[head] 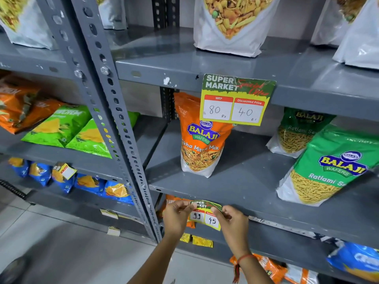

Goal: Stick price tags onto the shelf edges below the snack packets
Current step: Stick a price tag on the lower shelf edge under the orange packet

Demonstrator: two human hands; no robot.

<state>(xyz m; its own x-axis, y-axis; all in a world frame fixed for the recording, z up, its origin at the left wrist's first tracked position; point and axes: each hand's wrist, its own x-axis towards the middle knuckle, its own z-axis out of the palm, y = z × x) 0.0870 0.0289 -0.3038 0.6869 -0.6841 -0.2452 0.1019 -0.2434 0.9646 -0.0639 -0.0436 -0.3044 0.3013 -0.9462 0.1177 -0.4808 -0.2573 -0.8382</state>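
A green and yellow price tag [205, 214], marked 99 and 45, lies against the front edge of the middle grey shelf [287, 212]. My left hand [177, 217] pinches its upper left corner and my right hand [232, 222] pinches its right side. Directly above, on that shelf, stands an orange Balaji Mix packet [200, 152]. A larger price tag [236, 100], marked 80 and 40, hangs on the edge of the upper shelf [164, 72] below a white snack packet [229, 27].
Green Ratlami Sev packets [328, 167] stand on the right of the middle shelf. A slotted grey upright [114, 111] divides this rack from the left one, which holds green, orange and blue chip packets [61, 130]. Small tags [108, 213] hang on lower left edges. Below lies tiled floor [61, 253].
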